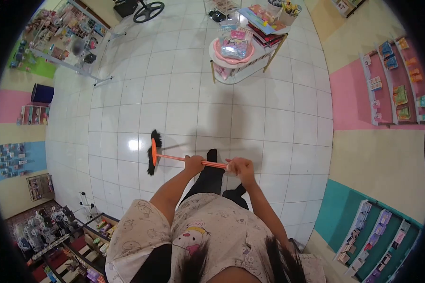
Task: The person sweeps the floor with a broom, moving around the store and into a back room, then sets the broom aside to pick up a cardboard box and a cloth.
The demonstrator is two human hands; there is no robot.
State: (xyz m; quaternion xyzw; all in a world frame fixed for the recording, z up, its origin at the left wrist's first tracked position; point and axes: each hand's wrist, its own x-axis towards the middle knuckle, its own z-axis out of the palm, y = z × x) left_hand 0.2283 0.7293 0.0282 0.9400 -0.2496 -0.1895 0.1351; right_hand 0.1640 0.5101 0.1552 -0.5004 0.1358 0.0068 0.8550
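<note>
A broom [154, 152] with an orange head and black bristles rests on the white tiled floor, left of my feet. Its orange handle runs to the right across the front of my body. My left hand [193, 165] is wrapped around the middle of the handle. At the handle's end, my right hand [241, 169] is closed around the tip, with its fingers bent.
Ahead stands a small table [238, 75] with a pink basket [233, 59] of packets and stacked books. A wheeled display rack [80, 68] is at the upper left. Wall shelves [387, 85] line the right, and stocked shelves [75, 254] fill the lower left.
</note>
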